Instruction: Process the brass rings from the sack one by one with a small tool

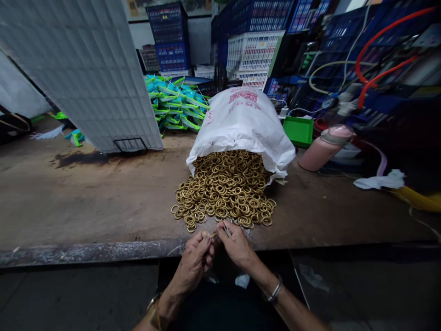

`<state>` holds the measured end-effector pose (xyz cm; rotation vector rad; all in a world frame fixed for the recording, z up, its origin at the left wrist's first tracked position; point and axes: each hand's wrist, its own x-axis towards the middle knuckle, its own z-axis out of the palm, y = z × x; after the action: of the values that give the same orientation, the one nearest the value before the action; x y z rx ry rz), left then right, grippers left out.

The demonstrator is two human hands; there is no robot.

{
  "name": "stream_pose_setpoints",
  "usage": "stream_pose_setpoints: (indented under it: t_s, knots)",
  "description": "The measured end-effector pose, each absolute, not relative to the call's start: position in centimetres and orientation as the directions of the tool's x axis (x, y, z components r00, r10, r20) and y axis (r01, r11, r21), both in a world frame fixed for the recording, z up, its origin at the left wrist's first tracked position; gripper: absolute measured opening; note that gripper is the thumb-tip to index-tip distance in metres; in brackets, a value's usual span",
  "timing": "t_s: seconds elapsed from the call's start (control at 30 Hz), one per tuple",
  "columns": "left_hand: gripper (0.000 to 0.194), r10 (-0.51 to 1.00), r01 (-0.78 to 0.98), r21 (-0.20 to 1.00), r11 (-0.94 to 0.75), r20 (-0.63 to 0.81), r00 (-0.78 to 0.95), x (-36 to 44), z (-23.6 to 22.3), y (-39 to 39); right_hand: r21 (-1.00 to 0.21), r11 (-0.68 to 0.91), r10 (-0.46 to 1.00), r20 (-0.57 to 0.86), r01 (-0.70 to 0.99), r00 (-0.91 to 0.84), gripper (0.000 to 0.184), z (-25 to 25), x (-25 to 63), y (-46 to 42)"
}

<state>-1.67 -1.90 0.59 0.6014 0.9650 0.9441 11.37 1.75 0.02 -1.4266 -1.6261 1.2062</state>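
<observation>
Just past the table's front edge, my left hand (199, 254) is closed with a brass-coloured ring (213, 235) pinched at its fingertips. My right hand (235, 242) meets it from the other side, its fingers closed around a thin silvery tool (226, 229) whose exact kind is too small to tell. The tool's lower end is hidden by the fingers. Beyond both hands lies a heap of brass-coloured rings (227, 193), spilling out of a white woven sack (248, 124) that rests on its side with red print on top.
On the wooden table (103, 197), a tall pale ribbed panel (113, 82) stands at left. Green and turquoise pieces (179, 103) are piled behind. A green tray (298, 131) and a pink bottle (324, 148) sit right of the sack. Stacked crates (253, 53) fill the back.
</observation>
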Motion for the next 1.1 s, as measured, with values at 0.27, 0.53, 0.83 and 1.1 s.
stream_pose_setpoints:
  t_s: [0.27,0.53,0.83,1.1]
  knots:
    - [0.026,0.915,-0.383,0.831,0.403,-0.361,0.18,-1.6,0.3,-1.9,-0.715,0.241,0.935,-0.011,0.656,-0.355,0.018,0.1,11.5,0.5]
    - [0.03,0.914,-0.297,0.864,0.406,-0.385,0.13,-1.7,0.3,-2.0,-0.698,0.224,0.936,-0.041,0.68,-0.35,0.022,0.5,11.1,0.4]
    - [0.032,0.937,-0.207,0.915,0.347,-0.328,0.12,-1.8,0.1,-2.1,-0.692,0.217,0.917,-0.098,0.689,-0.387,0.022,0.4,11.0,0.3]
    - [0.033,0.924,-0.265,0.896,0.356,-0.294,0.246,-1.5,1.2,-3.1,-0.493,0.178,0.957,-0.116,0.851,-0.267,0.025,0.2,11.9,0.9]
